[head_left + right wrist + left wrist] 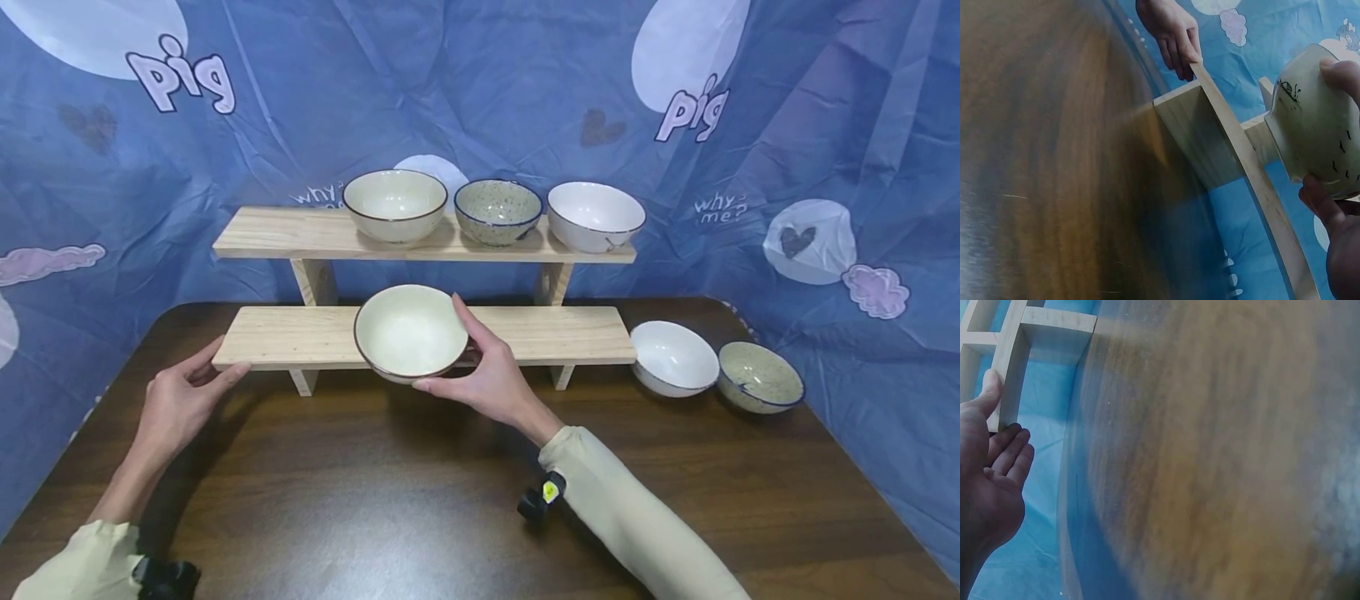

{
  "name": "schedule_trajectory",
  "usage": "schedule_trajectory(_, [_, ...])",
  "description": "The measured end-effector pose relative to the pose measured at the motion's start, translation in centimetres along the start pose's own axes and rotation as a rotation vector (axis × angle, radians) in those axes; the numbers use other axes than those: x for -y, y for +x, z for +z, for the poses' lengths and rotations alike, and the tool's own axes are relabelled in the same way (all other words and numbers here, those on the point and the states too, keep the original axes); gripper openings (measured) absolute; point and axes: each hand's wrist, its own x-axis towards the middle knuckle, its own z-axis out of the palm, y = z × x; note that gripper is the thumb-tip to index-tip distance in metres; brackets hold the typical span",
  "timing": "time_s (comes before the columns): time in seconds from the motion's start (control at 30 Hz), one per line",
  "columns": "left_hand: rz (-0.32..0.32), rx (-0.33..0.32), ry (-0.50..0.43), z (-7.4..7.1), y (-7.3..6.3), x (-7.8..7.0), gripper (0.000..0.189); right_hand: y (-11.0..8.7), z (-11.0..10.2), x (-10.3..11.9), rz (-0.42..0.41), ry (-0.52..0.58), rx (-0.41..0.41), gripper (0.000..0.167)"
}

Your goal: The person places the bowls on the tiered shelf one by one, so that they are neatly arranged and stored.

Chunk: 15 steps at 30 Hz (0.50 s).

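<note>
My right hand (491,371) holds a cream bowl (411,329) with a brown rim, thumb and fingers spread around its right side. The bowl is tilted, its inside facing the head camera, and it overlaps the lower board of a two-step wooden shelf (292,337). Dark painted marks show on the bowl's outer wall (1316,119) in the right wrist view. At the shelf's left end, my left hand (176,400) grips the lower board's corner between thumb and fingers. In the left wrist view, the thumb (990,390) lies along one side of the wood, with the fingers across from it.
On the upper board stand a cream brown-rimmed bowl (395,207), a speckled blue-rimmed bowl (498,212) and a white bowl (596,217). Another white bowl (674,358) and a speckled bowl (761,377) sit right of the shelf on the dark wooden table (360,500). Blue printed cloth (465,83) hangs behind.
</note>
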Motion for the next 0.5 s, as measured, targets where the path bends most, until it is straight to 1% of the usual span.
schedule_trajectory(0.13, [-0.002, 0.007, -0.006, 0.0, 0.0, -0.2, 0.069, 0.9, 0.3, -0.1, 0.001, -0.016, -0.011, 0.114])
schedule_trajectory(0.27, [-0.006, 0.015, -0.004, 0.0, 0.1, -0.2, 0.070, 1.8, 0.5, -0.2, 0.005, -0.069, -0.022, 0.114])
schedule_trajectory(0.5, [-0.018, 0.026, -0.005, 0.1, 0.1, -0.1, 0.071, 2.9, 1.0, -0.4, 0.024, -0.118, -0.002, 0.115])
